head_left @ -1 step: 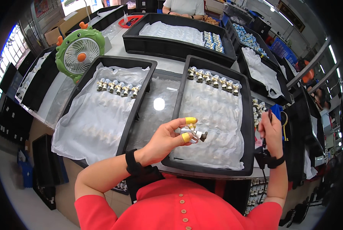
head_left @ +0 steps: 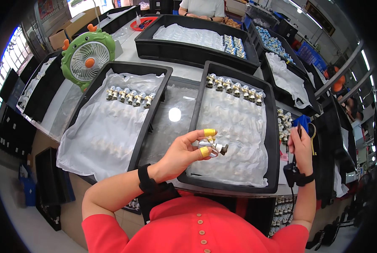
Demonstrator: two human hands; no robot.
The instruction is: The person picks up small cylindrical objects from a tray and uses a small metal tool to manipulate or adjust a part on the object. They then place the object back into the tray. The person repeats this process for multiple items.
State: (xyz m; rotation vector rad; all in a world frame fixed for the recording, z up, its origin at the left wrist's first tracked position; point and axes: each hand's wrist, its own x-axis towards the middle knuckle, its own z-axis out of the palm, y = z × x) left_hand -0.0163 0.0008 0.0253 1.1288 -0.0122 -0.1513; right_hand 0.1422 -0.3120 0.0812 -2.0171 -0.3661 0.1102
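Step in hand: I read this as a check of one part, picked up and held over the tray before it goes into a row.
Left hand (head_left: pixel 184 154): I have it raised over the right tray (head_left: pixel 272 139), thumb and forefinger in yellow finger cots pinched round the small valve fitting (head_left: pixel 213 147).
Valve fitting: silvery body with a dark stub pointing right; it sits in the air between my fingertips, above the white liner (head_left: pixel 239 139), near the tray's front half.
Right hand (head_left: pixel 300 145): out past the tray's right rim, fingers curled on a thin dark tool (head_left: pixel 299 131); the hold looks firm, though I cannot tell what kind of tool it is.
Right tray row: a line of like fittings (head_left: pixel 234 88) stands along the far end, with the liner bare below them.
Left tray (head_left: pixel 154 114): a shorter row of fittings (head_left: pixel 129 97) at its far end, untouched by either hand.
Fan (head_left: pixel 87 59): green desk fan beyond the left tray, well apart.
Next move, my judgement: it calls for bringing tool and fitting together, or setting the piece upright beside its row, with the pinch kept steady so that it does not roll.
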